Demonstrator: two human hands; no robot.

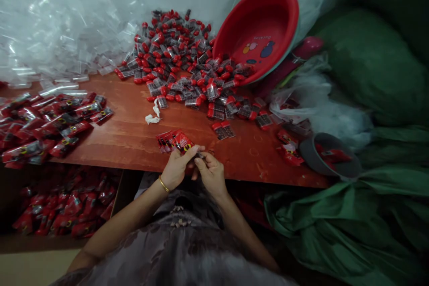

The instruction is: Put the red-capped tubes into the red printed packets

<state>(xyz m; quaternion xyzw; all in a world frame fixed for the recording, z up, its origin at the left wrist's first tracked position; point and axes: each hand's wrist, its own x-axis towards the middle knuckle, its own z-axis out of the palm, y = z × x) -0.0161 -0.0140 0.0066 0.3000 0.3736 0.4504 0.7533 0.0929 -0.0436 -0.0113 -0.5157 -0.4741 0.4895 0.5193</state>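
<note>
Near the table's front edge my left hand [176, 169], with a gold bracelet at the wrist, and my right hand [213, 176] meet fingertip to fingertip. Both are closed in a pinch around a small dark piece [199, 155], mostly covered by the fingers, so its kind cannot be made out. Just beyond my left hand lies a fanned row of shiny red printed packets [174, 139]. Farther off to the right, a few clear tubes with red caps and dark contents [223, 130] lie side by side on the wooden table [130, 138].
A heap of red-capped tubes [174, 49] spills from a tilted red basin [264, 18]. Clear plastic sleeves [60, 27] pile up back left, filled red packets [43, 125] below them. More packets fill a box [67, 210]. A grey bowl [310, 156] and green sacks [368, 67] stand right.
</note>
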